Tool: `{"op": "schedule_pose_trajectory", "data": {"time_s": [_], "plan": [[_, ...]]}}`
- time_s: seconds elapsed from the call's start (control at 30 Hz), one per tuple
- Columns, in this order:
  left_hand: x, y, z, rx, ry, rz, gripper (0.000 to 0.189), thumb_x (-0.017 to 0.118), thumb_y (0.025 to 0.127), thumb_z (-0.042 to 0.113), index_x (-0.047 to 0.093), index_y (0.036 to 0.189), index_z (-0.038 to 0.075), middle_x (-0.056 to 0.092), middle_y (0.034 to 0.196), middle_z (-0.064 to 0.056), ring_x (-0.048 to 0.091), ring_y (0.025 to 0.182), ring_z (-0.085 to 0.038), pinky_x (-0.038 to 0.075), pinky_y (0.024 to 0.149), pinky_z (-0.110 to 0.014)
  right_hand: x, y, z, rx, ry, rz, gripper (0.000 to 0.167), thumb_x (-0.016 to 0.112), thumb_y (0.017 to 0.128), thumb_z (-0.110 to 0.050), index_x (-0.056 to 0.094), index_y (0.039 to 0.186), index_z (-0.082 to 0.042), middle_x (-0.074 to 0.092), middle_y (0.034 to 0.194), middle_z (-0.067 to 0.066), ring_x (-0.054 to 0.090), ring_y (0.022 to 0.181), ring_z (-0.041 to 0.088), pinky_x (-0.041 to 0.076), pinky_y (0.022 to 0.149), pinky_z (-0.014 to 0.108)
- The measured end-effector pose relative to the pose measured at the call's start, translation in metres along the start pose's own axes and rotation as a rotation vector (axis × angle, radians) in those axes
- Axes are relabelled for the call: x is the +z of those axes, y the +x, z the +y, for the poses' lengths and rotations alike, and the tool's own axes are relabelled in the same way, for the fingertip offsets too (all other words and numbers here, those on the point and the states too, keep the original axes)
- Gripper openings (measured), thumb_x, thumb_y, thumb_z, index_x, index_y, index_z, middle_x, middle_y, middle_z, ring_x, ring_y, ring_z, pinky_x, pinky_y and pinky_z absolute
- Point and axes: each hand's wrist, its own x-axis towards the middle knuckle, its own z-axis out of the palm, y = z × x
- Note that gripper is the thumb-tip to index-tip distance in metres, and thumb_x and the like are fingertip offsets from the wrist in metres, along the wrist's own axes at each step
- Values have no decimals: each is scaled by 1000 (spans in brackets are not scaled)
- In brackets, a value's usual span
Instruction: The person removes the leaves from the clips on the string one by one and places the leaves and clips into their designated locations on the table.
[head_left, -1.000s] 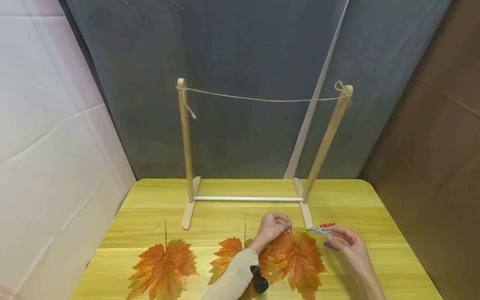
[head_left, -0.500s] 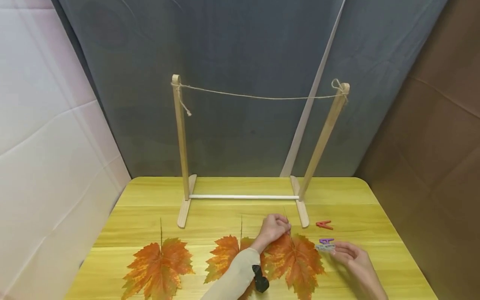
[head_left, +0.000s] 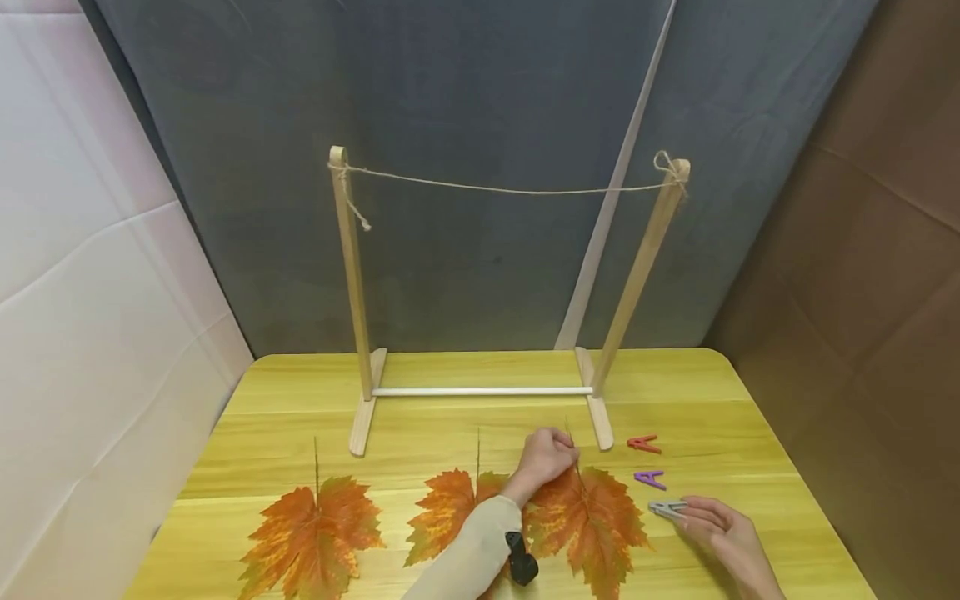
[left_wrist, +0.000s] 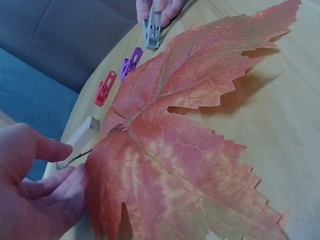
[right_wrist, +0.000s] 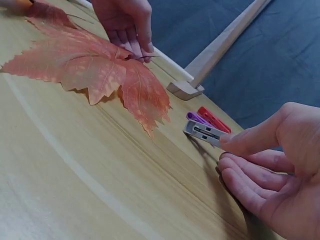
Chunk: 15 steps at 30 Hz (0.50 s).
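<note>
My left hand point(head_left: 546, 458) is at the thin stem of the rightmost orange-red artificial maple leaf point(head_left: 588, 525), the stem passing between thumb and fingers in the left wrist view. That leaf point(left_wrist: 165, 130) lies on the table with its stem toward the rack. My right hand point(head_left: 723, 533) pinches a grey clothespin point(head_left: 666, 508) between thumb and fingers, just right of the leaf. Beyond it on the table lie a purple clothespin point(head_left: 650, 479) and a red clothespin point(head_left: 643, 443). In the right wrist view, the grey clothespin point(right_wrist: 205, 134) points away from the fingertips, toward the other two.
A wooden rack point(head_left: 348, 275) stands at the back, with twine point(head_left: 495, 190) tied between its posts and a white rod point(head_left: 480, 391) low down. Two more leaves lie to the left: one at far left point(head_left: 315, 533), one point(head_left: 446, 508) partly behind my left sleeve.
My right hand has drawn the grey clothespin back toward me, away from the red and purple ones, which now show fully. The left hand stays at the leaf stem. The head view shifts slightly.
</note>
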Motion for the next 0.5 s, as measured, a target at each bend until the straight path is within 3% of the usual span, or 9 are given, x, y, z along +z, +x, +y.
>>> {"op": "schedule_pose_trajectory", "data": {"time_s": [0.2,0.5], "plan": [[-1,-2,4,1,43,24,12,74,89,13,72,95,2,74,83,-6,69,75,-14,55,64,-26,0,0,1,-22,-51,16,56,76,86,-3,53,136,11,73,116,15,69,90,2,56,83,17],[-4,-5,6,-10,27,0,15,72,92,14,72,100,2,74,89,-9,70,80,-19,57,66,-29,1,0,0,-12,-144,66,55,78,83,-4,58,133,10,73,111,13,66,87,2,55,79,16]]}}
